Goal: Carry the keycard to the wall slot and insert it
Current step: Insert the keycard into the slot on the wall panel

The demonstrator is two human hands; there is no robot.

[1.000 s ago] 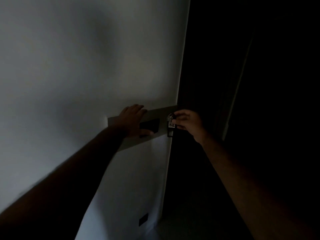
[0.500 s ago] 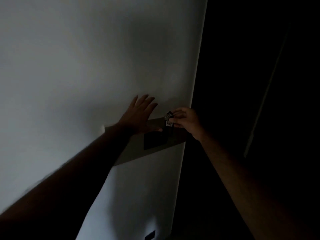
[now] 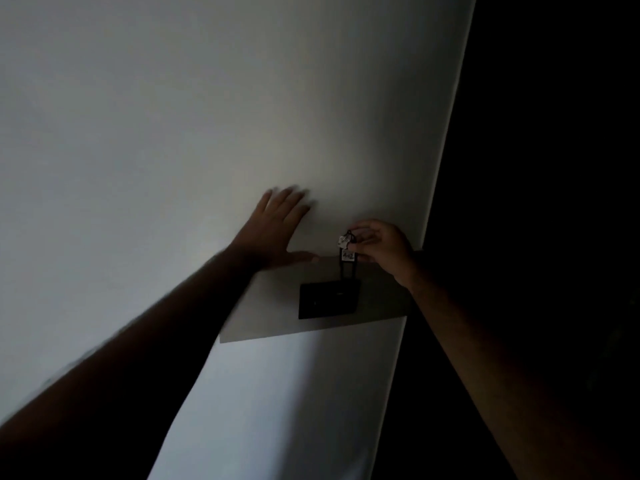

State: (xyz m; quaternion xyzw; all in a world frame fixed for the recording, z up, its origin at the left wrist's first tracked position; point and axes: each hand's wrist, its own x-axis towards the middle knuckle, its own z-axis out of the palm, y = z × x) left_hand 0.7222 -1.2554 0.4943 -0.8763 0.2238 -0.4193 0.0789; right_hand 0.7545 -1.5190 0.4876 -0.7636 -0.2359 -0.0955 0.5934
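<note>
Head view: the right hand [image 3: 382,247] pinches the keycard's tagged top [image 3: 348,255]; the keycard [image 3: 346,271] hangs below those fingers, its lower end at the wall slot [image 3: 329,300]. It looks light and stiff, best held by its edges. The left hand [image 3: 273,233] lies open and flat on the wall [image 3: 207,133].

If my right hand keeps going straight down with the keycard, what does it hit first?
Most likely the black slot unit directly below the right hand; the dark keycard hanging from it seems to reach its top edge already, though dim light hides actual contact.
</note>
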